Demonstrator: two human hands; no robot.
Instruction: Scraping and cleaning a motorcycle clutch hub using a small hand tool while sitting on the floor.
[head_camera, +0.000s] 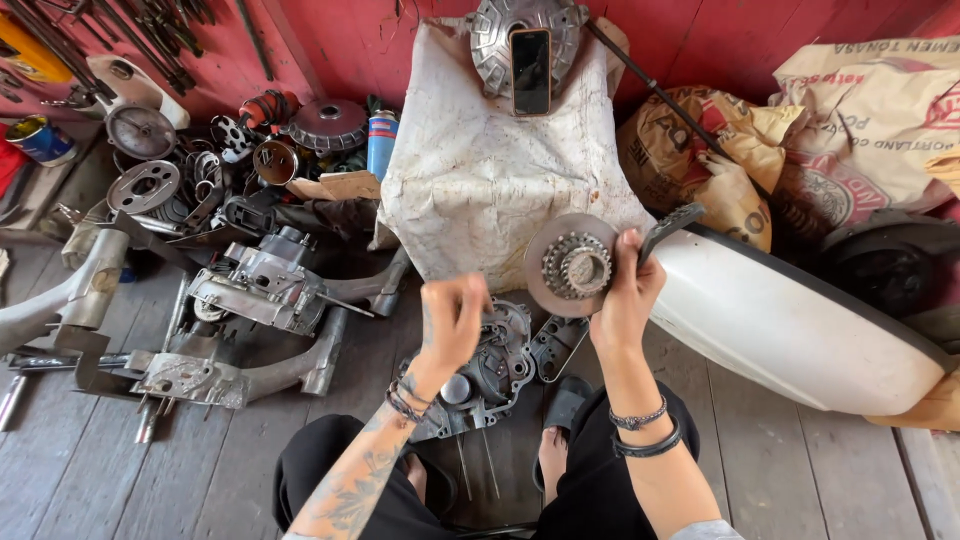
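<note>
Right hand (625, 290) clamped on toothed clutch disc (570, 265); left hand (452, 320) loosely curled, empty, above engine casing (495, 365).

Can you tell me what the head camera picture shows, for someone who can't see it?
A seated person's right hand holds up a round metal disc with a gear hub. The left hand hovers over an engine casing on the wooden floor.

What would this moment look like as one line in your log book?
right hand: holds round gear disc | left hand: closed, above engine case | phone: on cloth-covered block
</note>
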